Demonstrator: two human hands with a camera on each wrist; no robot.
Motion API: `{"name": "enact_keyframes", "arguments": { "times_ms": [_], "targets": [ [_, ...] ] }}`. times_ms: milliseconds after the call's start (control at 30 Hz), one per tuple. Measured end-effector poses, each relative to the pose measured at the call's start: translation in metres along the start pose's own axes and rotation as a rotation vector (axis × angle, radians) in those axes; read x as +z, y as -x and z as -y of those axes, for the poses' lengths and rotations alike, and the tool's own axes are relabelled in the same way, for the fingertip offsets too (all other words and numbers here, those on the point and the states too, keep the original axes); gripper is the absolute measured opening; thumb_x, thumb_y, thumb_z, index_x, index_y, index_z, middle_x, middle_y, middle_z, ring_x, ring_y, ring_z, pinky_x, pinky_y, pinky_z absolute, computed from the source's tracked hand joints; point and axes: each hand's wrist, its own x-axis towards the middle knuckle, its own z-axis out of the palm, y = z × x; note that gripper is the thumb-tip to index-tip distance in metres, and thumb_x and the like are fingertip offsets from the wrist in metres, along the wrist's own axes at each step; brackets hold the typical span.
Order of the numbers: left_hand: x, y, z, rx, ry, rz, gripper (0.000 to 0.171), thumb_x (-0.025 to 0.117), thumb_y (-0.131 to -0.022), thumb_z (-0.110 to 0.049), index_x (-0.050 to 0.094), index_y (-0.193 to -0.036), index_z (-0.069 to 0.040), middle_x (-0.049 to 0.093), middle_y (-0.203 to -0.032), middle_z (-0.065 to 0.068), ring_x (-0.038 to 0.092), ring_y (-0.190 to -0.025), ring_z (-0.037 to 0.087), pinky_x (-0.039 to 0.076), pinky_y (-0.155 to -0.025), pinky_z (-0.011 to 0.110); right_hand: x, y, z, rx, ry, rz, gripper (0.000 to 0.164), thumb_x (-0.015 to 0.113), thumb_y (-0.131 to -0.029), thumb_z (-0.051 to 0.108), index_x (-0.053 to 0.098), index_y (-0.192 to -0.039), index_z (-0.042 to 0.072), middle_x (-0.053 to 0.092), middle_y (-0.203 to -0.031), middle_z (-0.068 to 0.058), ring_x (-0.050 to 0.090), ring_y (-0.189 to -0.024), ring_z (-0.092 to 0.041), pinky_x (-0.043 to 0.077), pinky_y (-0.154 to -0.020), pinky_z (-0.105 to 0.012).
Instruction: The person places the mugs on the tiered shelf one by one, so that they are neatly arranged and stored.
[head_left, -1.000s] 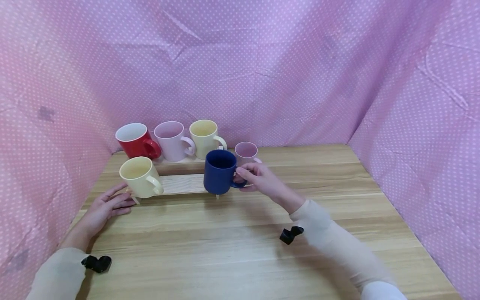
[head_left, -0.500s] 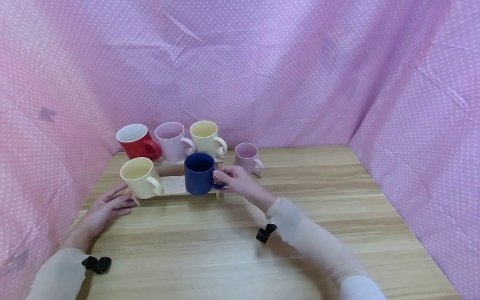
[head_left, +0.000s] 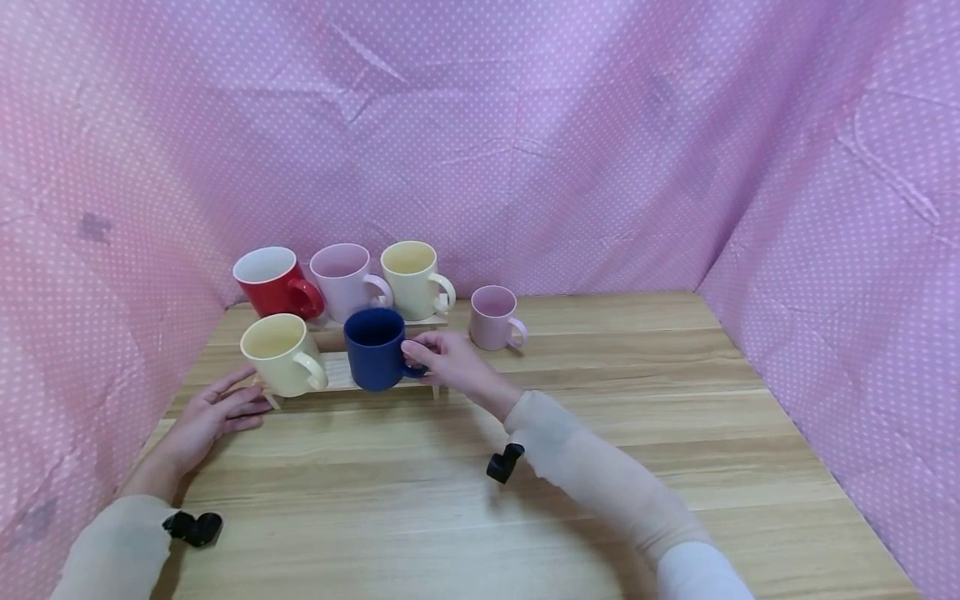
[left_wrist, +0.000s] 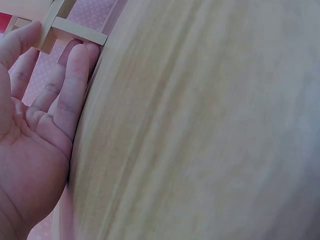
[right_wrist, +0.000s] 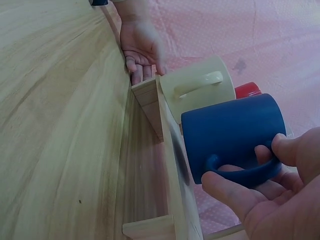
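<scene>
By its handle, my right hand (head_left: 459, 363) grips a dark blue mug (head_left: 374, 357), held upright over the lower tier of a two-tier wooden rack (head_left: 339, 370). In the right wrist view the mug's base is very close to the board; I cannot tell if it touches. A pale yellow mug (head_left: 281, 358) stands at that tier's left end. My left hand (head_left: 213, 421) lies on the table beside it, its fairly straight fingers touching the rack's left end, as the left wrist view shows at the wooden leg (left_wrist: 80, 31).
On the upper tier stand a red mug (head_left: 272, 287), a light pink mug (head_left: 341, 287) and another yellow mug (head_left: 408, 283). A smaller pink mug (head_left: 492, 323) is on the wooden table (head_left: 637, 400), right of the rack. Dotted pink cloth (head_left: 525, 150) hangs around.
My right hand has carried the blue mug leftward along the lower tier, towards the front yellow mug, uncovering the small pink mug. The left hand has stayed in place.
</scene>
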Motion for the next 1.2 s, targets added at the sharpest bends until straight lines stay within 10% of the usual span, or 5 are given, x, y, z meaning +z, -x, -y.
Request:
{"name": "enact_keyframes", "arguments": {
  "times_ms": [567,1200],
  "targets": [
    [0.003,-0.003,0.002,0.017,0.032,0.028,0.039,0.049,-0.108,-0.007,0.058,-0.134,-0.035,0.072,-0.115,-0.008,0.071,-0.101,0.012,0.062,-0.081,0.029,0.023,-0.010,-0.012,-0.118,0.147,-0.087,0.027,0.064,-0.103,0.024,0.071,-0.110,-0.001,0.071,-0.096,-0.014,0.066,-0.083,-0.021,0.062,-0.081,-0.047],
    [0.000,-0.002,0.002,0.018,0.032,0.024,0.039,0.050,-0.108,-0.009,0.058,-0.137,-0.033,0.072,-0.116,-0.010,0.071,-0.102,0.012,0.061,-0.082,0.030,0.030,-0.012,-0.014,-0.177,0.316,-0.139,0.027,0.066,-0.101,0.038,0.072,-0.104,0.011,0.064,-0.068,-0.004,0.055,-0.057,-0.009,0.043,-0.051,-0.019]
  ]
}}
